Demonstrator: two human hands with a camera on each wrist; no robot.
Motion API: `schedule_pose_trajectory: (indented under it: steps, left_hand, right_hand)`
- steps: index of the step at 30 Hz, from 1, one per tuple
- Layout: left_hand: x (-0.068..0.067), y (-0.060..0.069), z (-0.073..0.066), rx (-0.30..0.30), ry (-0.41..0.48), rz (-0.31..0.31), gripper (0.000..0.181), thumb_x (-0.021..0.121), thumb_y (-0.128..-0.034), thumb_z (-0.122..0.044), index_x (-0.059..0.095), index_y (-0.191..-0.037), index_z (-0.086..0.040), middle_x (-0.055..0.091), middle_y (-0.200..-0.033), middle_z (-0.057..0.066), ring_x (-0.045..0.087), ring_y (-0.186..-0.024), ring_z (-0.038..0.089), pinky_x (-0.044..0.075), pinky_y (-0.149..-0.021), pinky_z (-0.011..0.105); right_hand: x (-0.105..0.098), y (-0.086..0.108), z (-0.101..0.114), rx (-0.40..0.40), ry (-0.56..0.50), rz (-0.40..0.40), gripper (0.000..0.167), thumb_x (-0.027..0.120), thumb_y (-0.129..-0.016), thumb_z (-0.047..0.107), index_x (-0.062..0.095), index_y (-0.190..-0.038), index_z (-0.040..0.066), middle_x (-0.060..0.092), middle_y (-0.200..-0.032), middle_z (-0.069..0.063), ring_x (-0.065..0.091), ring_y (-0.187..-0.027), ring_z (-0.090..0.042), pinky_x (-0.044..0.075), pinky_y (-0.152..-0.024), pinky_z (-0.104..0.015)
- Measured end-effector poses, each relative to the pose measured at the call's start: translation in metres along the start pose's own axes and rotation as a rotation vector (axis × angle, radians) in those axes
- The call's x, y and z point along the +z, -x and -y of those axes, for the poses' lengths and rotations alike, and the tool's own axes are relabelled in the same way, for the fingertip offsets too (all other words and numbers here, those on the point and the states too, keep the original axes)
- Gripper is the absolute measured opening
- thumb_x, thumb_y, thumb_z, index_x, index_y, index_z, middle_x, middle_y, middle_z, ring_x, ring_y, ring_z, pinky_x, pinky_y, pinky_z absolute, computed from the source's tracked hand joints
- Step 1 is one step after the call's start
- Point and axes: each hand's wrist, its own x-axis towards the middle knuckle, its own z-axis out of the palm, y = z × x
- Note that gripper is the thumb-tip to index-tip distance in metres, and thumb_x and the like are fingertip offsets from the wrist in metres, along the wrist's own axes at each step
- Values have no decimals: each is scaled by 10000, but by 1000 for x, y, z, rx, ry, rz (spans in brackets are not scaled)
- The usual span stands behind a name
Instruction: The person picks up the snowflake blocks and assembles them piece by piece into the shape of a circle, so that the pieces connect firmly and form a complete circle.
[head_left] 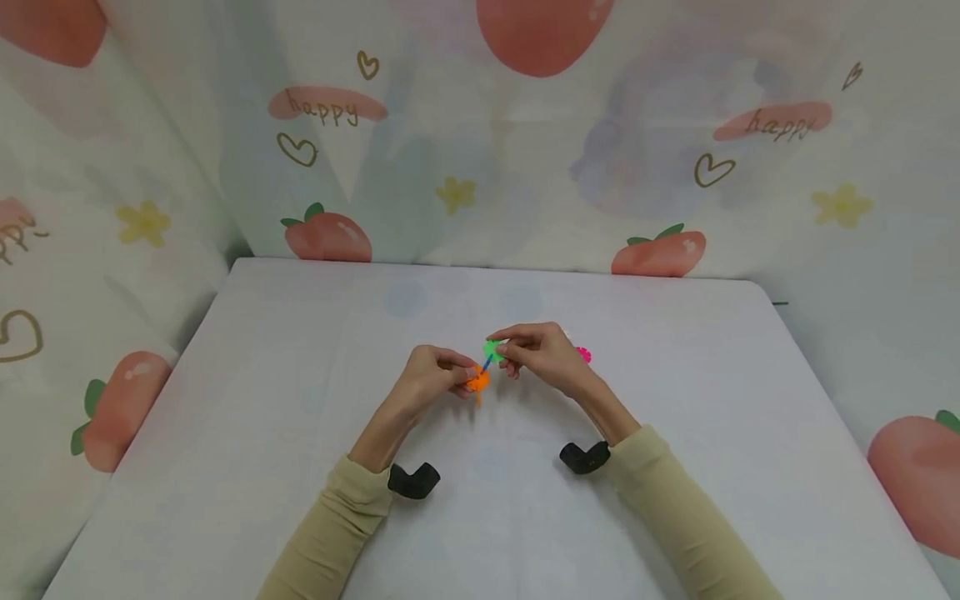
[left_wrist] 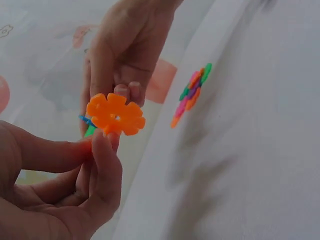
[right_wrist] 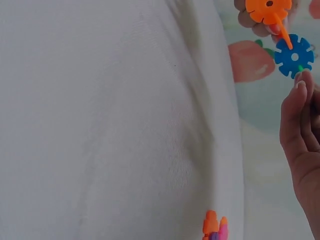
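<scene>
Between the two hands is a short chain of notched plastic interlocking discs. My left hand [head_left: 429, 379] pinches the orange disc [head_left: 478, 381] between thumb and fingers, at the chain's near end. A second orange piece [right_wrist: 284, 32], seen edge-on in the right wrist view, reaches to the blue disc [right_wrist: 295, 56]. On the far side, my right hand [head_left: 546, 354] pinches the green disc [head_left: 492, 350] at its edge. Green and blue discs meet at the right fingertips; whether their slots are fully engaged is hidden. In the left wrist view the orange disc [left_wrist: 115, 112] mostly covers the blue one.
Beyond the right wrist, a joined cluster of coloured discs [left_wrist: 192, 95] rests on the white-covered table [head_left: 495, 517]; in the head view only its pink part [head_left: 583, 355] shows plainly. Black curved pieces [head_left: 414, 481] stick out at both sleeves. Printed cloth [head_left: 510, 158] hangs behind the table.
</scene>
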Motion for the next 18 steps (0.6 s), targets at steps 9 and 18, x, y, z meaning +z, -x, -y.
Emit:
schedule_pose_trajectory:
  steps: [9, 18]
  left_hand:
    - [-11, 2, 4, 19, -4, 148, 199, 722, -950, -98, 761, -1059, 64, 776, -937, 146, 763, -774, 232, 634, -821, 389]
    - [-8, -6, 11, 58, 80, 215, 346, 634, -1025, -216, 712, -1179, 83, 760, -1087, 181, 764, -878, 205, 629, -840, 359]
  right_hand:
    - [-6, -4, -10, 82, -67, 79, 234, 648, -1012, 115, 713, -1213, 14, 718, -795, -85, 662, -702, -196, 612, -743, -358]
    - [-6, -7, -6, 46, -22, 169, 216, 640, -1023, 130, 744, -1200, 61, 744, -898, -124, 655, -703, -208, 599, -714, -360]
